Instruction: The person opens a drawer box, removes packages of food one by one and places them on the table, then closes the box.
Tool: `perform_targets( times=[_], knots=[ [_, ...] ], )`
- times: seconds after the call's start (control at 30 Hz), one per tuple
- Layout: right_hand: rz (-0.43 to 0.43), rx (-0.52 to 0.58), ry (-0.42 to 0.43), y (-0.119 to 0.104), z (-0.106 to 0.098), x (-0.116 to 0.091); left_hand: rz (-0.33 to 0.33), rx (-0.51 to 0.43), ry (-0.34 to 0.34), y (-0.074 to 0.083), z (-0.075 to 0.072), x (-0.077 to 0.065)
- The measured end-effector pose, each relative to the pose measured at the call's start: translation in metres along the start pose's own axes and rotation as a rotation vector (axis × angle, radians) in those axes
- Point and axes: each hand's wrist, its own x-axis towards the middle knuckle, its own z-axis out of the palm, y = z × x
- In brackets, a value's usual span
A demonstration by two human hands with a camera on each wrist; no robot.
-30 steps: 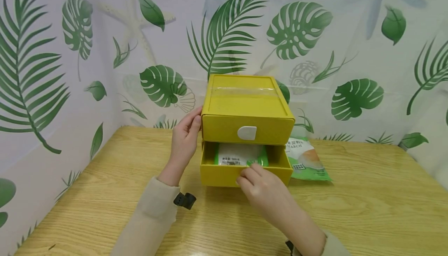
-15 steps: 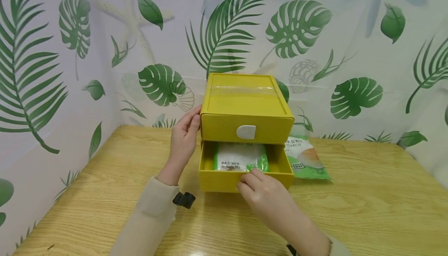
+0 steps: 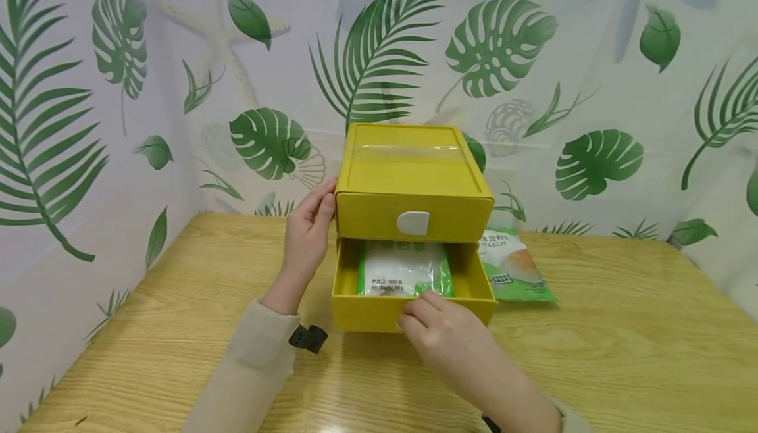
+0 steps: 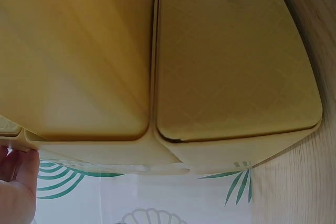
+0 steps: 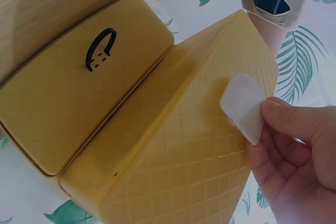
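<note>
left hand (image 3: pixel 306 232): farther forward | right hand (image 3: pixel 447 333): nearer, pinching | forearms (image 3: pixel 239 367): angled inward

Between the yellow plastic pulled-out drawer (image 3: pixel 367 314) and the yellow plastic upper drawer (image 3: pixel 367 214) overhanging its rear, an opening is giving room from above and in front. Inside, a flat white-and-green plastic packet (image 3: pixel 403 268) is filling most of the width, leaving a narrow strip at right. The right hand (image 3: pixel 447 324) is gripping the white tab handle (image 5: pixel 241 100), blocking the front; the left hand (image 3: pixel 306 226) is occupying the upper left side. Underneath, space is extending before the yellow closed bottom drawer (image 5: pixel 68 93), where a black loop handle (image 5: pixel 112 35) is protruding. A second white-and-green plastic packet (image 3: pixel 515 267) is lying at the right; beyond it, the wood-grain tabletop (image 3: pixel 639 334) is offering passage.
</note>
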Motion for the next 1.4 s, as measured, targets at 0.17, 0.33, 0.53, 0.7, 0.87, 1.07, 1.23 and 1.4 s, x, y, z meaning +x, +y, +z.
perform_targets(
  times=[0.17,0.33,0.53,0.7,0.87,1.07,1.23,1.4],
  knots=[
    [-0.004,-0.007,-0.009,-0.002,-0.002,0.0,0.022,0.035,-0.004,-0.068,-0.007,0.006],
    [-0.026,-0.004,0.014,-0.005,-0.004,-0.002,-0.01,0.068,0.004,0.002,0.001,0.0],
    [-0.049,-0.009,0.012,-0.009,-0.007,-0.003,-0.015,0.069,0.008,0.027,0.003,-0.002],
    [-0.07,-0.018,0.01,-0.012,-0.008,-0.004,0.003,0.016,0.008,0.014,0.003,-0.002],
    [-0.089,-0.031,0.013,-0.014,-0.008,-0.005,0.002,-0.001,0.002,0.005,0.002,-0.001],
    [-0.12,-0.047,0.021,-0.018,-0.011,-0.004,0.018,-0.002,-0.002,-0.009,-0.001,0.001],
    [-0.132,-0.066,0.008,-0.019,-0.012,-0.004,0.016,0.025,-0.004,-0.036,-0.004,0.003],
    [-0.144,-0.091,-0.006,-0.021,-0.011,-0.005,-0.001,0.02,0.005,-0.006,-0.001,0.001]
  ],
)
